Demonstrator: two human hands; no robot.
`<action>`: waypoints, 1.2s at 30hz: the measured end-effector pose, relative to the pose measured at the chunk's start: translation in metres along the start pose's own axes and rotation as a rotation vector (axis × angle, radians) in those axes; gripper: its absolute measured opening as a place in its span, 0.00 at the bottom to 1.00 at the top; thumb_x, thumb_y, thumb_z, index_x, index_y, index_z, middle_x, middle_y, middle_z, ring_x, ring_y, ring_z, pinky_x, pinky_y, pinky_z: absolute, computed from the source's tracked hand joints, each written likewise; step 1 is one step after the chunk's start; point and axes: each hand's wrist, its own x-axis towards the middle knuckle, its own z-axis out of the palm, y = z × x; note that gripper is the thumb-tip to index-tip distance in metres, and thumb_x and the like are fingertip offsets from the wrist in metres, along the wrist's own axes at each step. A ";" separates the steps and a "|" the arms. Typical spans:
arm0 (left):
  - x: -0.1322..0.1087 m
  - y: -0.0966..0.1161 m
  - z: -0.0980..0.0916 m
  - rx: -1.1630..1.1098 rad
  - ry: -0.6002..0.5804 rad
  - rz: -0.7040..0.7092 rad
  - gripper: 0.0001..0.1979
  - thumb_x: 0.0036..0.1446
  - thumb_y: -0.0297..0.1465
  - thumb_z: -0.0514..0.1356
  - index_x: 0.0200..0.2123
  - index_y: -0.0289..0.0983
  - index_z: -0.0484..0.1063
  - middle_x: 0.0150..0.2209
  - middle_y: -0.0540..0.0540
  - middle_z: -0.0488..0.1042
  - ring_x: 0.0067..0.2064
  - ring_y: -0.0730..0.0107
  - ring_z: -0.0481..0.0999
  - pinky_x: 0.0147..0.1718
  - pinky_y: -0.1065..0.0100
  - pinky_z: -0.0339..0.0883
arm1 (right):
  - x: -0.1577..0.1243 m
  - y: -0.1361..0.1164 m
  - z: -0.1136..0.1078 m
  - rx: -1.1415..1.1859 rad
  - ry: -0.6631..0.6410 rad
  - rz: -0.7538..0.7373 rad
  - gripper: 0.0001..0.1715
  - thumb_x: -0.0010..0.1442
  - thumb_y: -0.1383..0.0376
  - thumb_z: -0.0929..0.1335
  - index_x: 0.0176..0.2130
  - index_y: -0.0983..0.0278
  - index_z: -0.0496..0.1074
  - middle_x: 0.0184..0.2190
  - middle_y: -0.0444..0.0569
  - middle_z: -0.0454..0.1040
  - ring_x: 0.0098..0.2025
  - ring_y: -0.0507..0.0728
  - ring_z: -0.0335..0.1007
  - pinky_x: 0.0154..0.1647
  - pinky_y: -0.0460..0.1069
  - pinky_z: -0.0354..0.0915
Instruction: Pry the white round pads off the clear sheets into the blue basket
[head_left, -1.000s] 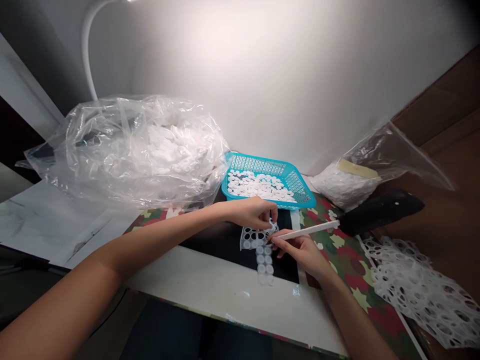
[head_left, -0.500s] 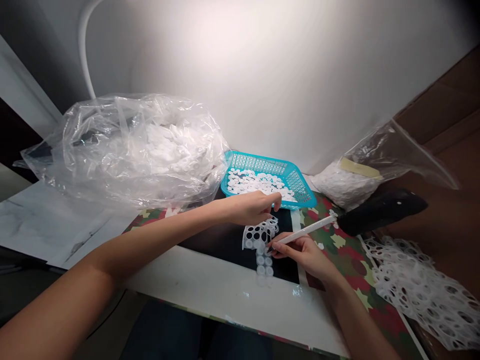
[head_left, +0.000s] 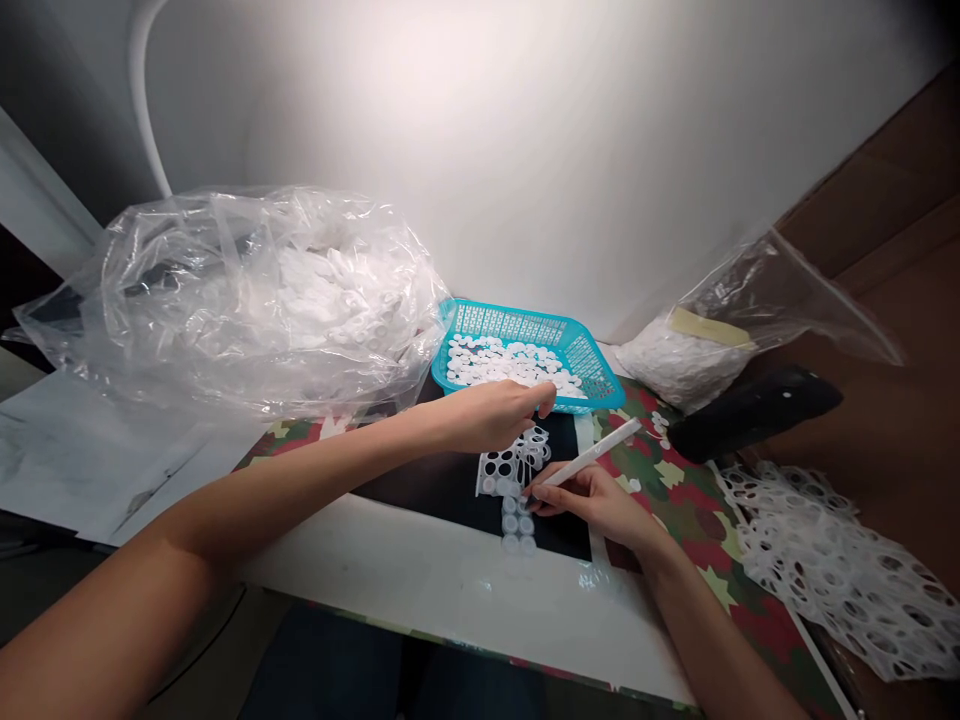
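Note:
A slim white pen-like tool (head_left: 592, 458) sits in my right hand (head_left: 589, 498), gripped as one holds a pen, its lower end pointing at a sheet of round translucent stickers (head_left: 511, 524) on the dark mat (head_left: 420, 483). The sheet's upper part is an open lattice (head_left: 496, 468) of empty rings, bent up toward my left hand (head_left: 491, 414). That hand is closed with curled fingers, just above the lattice and in front of the blue basket (head_left: 611, 393). What its fingertips pinch, if anything, is hidden. Many small white discs (head_left: 495, 362) lie in the basket.
At the left bulges a big clear plastic bag (head_left: 262, 300) with white pieces. A smaller bag (head_left: 679, 360) of white pieces stands back right, beside a black object (head_left: 754, 412). Leftover ring lattice (head_left: 840, 570) heaps at the right edge. Papers (head_left: 67, 450) lie left.
The whole view has shifted slightly left. The tool in my right hand stands a little steeper, and the hand stays by the sticker sheet. My left hand is nearly unchanged.

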 end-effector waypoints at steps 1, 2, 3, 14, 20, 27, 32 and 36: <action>0.000 0.000 0.000 0.004 0.001 0.001 0.08 0.59 0.24 0.48 0.42 0.36 0.59 0.33 0.46 0.70 0.32 0.71 0.66 0.27 0.70 0.53 | 0.000 0.000 0.000 0.001 0.000 -0.001 0.17 0.52 0.54 0.72 0.35 0.65 0.77 0.36 0.50 0.77 0.39 0.55 0.74 0.42 0.50 0.72; 0.000 0.001 0.000 0.008 0.005 0.001 0.08 0.59 0.24 0.48 0.42 0.36 0.59 0.33 0.46 0.69 0.32 0.71 0.66 0.27 0.70 0.53 | 0.000 0.001 0.000 0.000 -0.001 -0.002 0.17 0.52 0.54 0.72 0.35 0.65 0.77 0.36 0.50 0.76 0.38 0.55 0.74 0.42 0.50 0.72; 0.000 0.001 0.000 0.009 0.010 0.000 0.08 0.59 0.24 0.48 0.43 0.36 0.59 0.32 0.46 0.69 0.32 0.71 0.66 0.27 0.71 0.53 | 0.000 0.001 -0.001 0.002 -0.004 -0.004 0.17 0.52 0.54 0.72 0.35 0.65 0.77 0.36 0.50 0.76 0.38 0.55 0.74 0.42 0.49 0.72; 0.000 -0.002 -0.007 -0.138 -0.308 0.079 0.09 0.58 0.27 0.52 0.32 0.35 0.72 0.31 0.48 0.73 0.30 0.75 0.68 0.27 0.74 0.56 | -0.001 0.001 0.001 0.007 0.006 0.002 0.17 0.51 0.54 0.72 0.33 0.65 0.76 0.34 0.49 0.76 0.38 0.55 0.74 0.42 0.50 0.72; -0.003 -0.005 -0.008 -0.235 -0.462 -0.017 0.06 0.54 0.27 0.56 0.30 0.36 0.74 0.28 0.49 0.75 0.27 0.76 0.70 0.23 0.75 0.57 | -0.001 0.000 0.001 -0.015 0.015 0.013 0.18 0.51 0.53 0.71 0.33 0.65 0.76 0.33 0.49 0.76 0.38 0.55 0.74 0.42 0.51 0.73; -0.004 -0.013 -0.015 -0.307 -0.526 -0.036 0.06 0.51 0.30 0.60 0.34 0.38 0.75 0.28 0.50 0.77 0.30 0.74 0.73 0.28 0.75 0.61 | -0.001 -0.002 0.001 -0.012 0.010 0.023 0.18 0.52 0.54 0.71 0.33 0.66 0.76 0.34 0.49 0.76 0.38 0.55 0.74 0.42 0.50 0.73; -0.005 -0.017 -0.033 -0.182 -0.204 0.046 0.07 0.56 0.30 0.56 0.36 0.38 0.74 0.32 0.50 0.76 0.32 0.76 0.73 0.30 0.75 0.61 | -0.002 -0.002 0.002 -0.013 0.011 0.015 0.18 0.52 0.53 0.71 0.34 0.66 0.76 0.35 0.49 0.75 0.39 0.55 0.73 0.44 0.50 0.72; -0.004 -0.035 -0.041 0.180 0.077 -0.069 0.10 0.58 0.28 0.52 0.32 0.36 0.74 0.30 0.48 0.75 0.32 0.74 0.71 0.29 0.72 0.57 | -0.002 -0.001 0.002 -0.028 0.008 0.010 0.18 0.52 0.53 0.71 0.35 0.66 0.77 0.36 0.50 0.74 0.40 0.56 0.73 0.44 0.51 0.72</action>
